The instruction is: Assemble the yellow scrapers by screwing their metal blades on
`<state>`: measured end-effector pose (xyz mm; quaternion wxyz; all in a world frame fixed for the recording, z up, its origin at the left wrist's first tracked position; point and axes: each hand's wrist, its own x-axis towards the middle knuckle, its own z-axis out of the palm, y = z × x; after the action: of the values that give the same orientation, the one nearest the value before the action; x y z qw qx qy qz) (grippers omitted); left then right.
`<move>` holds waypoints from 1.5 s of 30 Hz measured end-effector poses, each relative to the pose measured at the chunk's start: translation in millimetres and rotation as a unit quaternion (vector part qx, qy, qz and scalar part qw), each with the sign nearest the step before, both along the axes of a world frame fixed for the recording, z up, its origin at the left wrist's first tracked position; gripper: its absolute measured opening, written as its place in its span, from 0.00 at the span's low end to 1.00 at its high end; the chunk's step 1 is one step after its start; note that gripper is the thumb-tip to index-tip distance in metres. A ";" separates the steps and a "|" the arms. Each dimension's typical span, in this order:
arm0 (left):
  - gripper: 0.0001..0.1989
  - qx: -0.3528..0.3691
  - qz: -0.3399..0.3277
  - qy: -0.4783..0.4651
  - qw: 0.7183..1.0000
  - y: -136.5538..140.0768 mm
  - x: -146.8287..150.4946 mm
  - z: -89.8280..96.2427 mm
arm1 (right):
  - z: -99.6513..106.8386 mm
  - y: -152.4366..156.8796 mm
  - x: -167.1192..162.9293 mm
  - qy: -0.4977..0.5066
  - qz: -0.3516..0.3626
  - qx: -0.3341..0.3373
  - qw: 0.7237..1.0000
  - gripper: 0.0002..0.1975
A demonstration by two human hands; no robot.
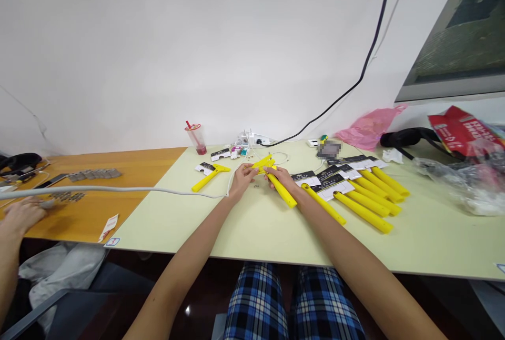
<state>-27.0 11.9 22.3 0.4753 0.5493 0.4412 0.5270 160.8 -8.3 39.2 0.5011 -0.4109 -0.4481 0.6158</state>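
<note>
Yellow scraper (282, 189): was held just above the counter (244, 235), its handle slanting rightward toward the person.
Hands: left hand (242, 177) and right hand (278, 177) were close together, fingers clamped on the scraper's head end, probably to steady it from both sides.
Carded scrapers (363, 212): lay overlapping at right, handles facing the person, presumably to save space.
Surface: pale, adjoining a wood-toned counter (130, 161).
Room: white wall (158, 40), window (461, 40) upper right.
</note>
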 end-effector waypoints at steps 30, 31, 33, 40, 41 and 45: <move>0.20 -0.066 -0.044 -0.076 0.994 -5.3 -3.4 12.6 | -10.7 6.6 0.2 0.000 -0.017 0.011 1.000 0.22; 0.19 -0.064 -0.044 -0.074 0.994 -4.9 -4.1 13.1 | -9.9 6.6 0.5 0.005 -0.015 0.011 1.000 0.22; 0.19 -0.059 -0.042 -0.071 0.995 -3.8 -5.5 14.0 | -7.9 6.7 1.4 0.015 -0.008 0.004 1.000 0.23; 0.19 -0.034 -0.050 -0.058 0.996 -1.9 -13.5 19.5 | -6.5 7.7 3.6 0.019 0.029 -0.002 0.999 0.24; 0.19 -0.032 -0.052 -0.054 0.997 -2.0 -14.6 20.3 | -7.0 8.0 3.8 0.016 0.034 0.001 0.999 0.24; 0.20 -0.029 -0.048 -0.035 0.998 -2.9 -16.2 21.6 | -8.2 8.5 3.8 0.004 0.043 0.006 0.999 0.25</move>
<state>-43.2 9.1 43.9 0.5308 0.5366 0.4125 0.5100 164.6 0.3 30.9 0.4786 -0.3855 -0.4671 0.6357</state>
